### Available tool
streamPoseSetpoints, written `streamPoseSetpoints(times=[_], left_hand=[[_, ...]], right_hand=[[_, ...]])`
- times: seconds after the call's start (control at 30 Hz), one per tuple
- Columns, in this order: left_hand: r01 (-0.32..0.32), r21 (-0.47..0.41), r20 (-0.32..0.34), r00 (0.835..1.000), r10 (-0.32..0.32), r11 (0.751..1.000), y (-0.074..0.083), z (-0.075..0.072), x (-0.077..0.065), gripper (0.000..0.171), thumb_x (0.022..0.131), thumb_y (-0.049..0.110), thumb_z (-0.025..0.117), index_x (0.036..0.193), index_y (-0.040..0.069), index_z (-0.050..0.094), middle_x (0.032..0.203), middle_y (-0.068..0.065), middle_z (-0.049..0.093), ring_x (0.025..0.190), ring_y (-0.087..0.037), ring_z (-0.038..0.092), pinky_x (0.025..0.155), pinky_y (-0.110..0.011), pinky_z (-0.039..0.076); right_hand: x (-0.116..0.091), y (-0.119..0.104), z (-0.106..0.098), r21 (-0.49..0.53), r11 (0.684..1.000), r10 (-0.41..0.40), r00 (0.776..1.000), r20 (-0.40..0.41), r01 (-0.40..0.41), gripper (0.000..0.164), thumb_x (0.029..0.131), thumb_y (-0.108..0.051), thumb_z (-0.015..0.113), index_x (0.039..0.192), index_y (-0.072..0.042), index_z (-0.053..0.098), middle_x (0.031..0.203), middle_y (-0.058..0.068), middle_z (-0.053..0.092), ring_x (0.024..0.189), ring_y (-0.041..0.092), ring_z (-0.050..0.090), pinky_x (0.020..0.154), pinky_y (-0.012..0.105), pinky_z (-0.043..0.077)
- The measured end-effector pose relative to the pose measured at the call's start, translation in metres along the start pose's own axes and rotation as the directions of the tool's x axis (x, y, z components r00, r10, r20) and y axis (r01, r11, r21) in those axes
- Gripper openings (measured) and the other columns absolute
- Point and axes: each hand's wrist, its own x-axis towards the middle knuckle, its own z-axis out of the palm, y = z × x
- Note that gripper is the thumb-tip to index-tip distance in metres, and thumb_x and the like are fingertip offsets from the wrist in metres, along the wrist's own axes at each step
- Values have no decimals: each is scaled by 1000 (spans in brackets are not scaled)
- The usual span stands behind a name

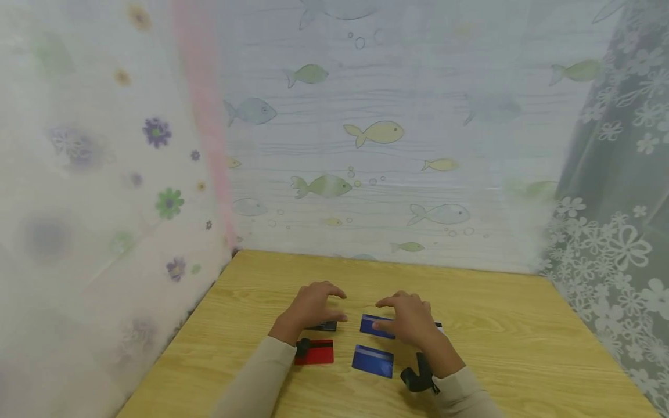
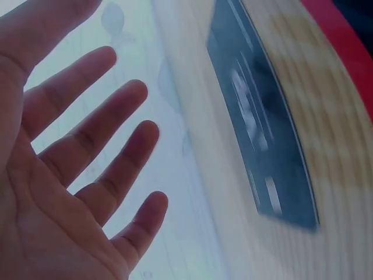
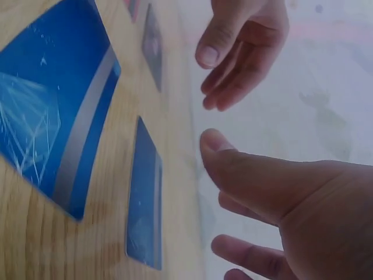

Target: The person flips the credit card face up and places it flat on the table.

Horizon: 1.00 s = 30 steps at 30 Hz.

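Both hands hover over the tabletop with fingers spread and nothing held. My left hand (image 1: 312, 306) is over a black card (image 1: 327, 326), partly hidden in the head view; the left wrist view shows this dark card (image 2: 262, 116) lying flat beside the loose fingers. Closer to me lies a red card (image 1: 320, 354) with a dark stripe. My right hand (image 1: 410, 318) reaches over the farther blue card (image 1: 369, 324), covering its right end. A second blue card (image 1: 373, 361) with a pale stripe lies nearer. The hands face each other, apart, in the right wrist view.
A card with a dark and a white part (image 1: 439, 327) peeks out behind the right wrist. Black wrist straps with cameras (image 1: 418, 377) sit on the forearms. The wood-grain table (image 1: 502, 313) is bordered by a fish-print curtain (image 1: 334, 226) behind and flowered sheets at both sides.
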Motion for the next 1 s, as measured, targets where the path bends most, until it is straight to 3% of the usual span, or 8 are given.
streamPoseSetpoints(times=[0.27,0.5,0.73,1.0], left_hand=[[9,47,59,998,-12,999,22,10,13,51,87,51,81,130,25,73,134,2,69,128,-29,61,106,-63,41],[44,63,122,991,-52,997,35,23,7,47,95,50,73,138,32,67,133,5,68,125,-23,63,108,-60,40],[35,193,120,991,-59,981,41,38,5,50,93,53,73,141,39,64,135,7,64,123,-25,61,100,-59,44],[62,252,73,994,-83,966,43,34,3,57,87,57,78,140,41,64,136,10,63,124,-22,61,101,-58,43]], right_hand=[[-5,19,-10,52,998,34,999,24,-35,55,79,-45,89,127,-23,75,123,5,71,110,39,62,89,67,43],[-9,33,-12,53,997,48,997,64,-51,55,77,-46,90,123,-21,76,113,1,76,99,31,66,85,65,43],[-13,39,-1,-7,998,66,995,76,-65,43,75,-45,91,112,-27,80,114,-4,75,103,32,66,84,58,44],[-11,32,0,-41,998,59,997,48,-57,35,76,-43,91,107,-30,81,119,-2,71,104,36,64,83,57,44]])
